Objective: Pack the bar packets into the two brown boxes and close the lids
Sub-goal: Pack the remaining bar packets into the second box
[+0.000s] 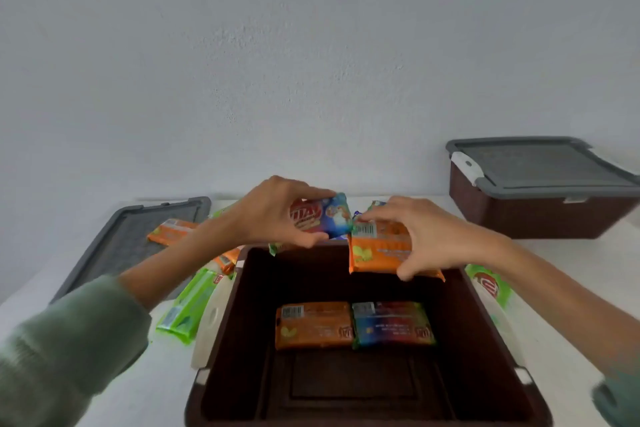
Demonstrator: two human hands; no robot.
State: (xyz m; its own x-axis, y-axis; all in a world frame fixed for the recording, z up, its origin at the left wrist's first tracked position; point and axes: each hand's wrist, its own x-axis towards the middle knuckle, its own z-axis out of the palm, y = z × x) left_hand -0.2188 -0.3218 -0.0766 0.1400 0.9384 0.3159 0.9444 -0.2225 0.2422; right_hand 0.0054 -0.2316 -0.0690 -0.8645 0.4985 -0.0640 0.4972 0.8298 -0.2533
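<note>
Above the far rim of the open dark-brown plastic box (221, 340): a glossy blue-and-red foil bar packet (323, 217), long axis running left to right, printed face toward the camera, pinched between thumb and fingers of the left hand (273, 215). Just beside it, a glossy orange foil bar packet (379, 250), barcode side up, long axis roughly left to right and tilted down toward the box, gripped by the right hand (419, 236). Both held over the box, not yet inside.

On the box floor, side by side and touching: an orange packet (313, 324) and a blue-red packet (393, 324), flat, barcodes at upper left.

Left on the white table (41, 267): a flat grey ribbed lid (114, 253), loose green packets (187, 308) and orange ones. Far right: a second brown box with its grey lid shut (540, 187).
</note>
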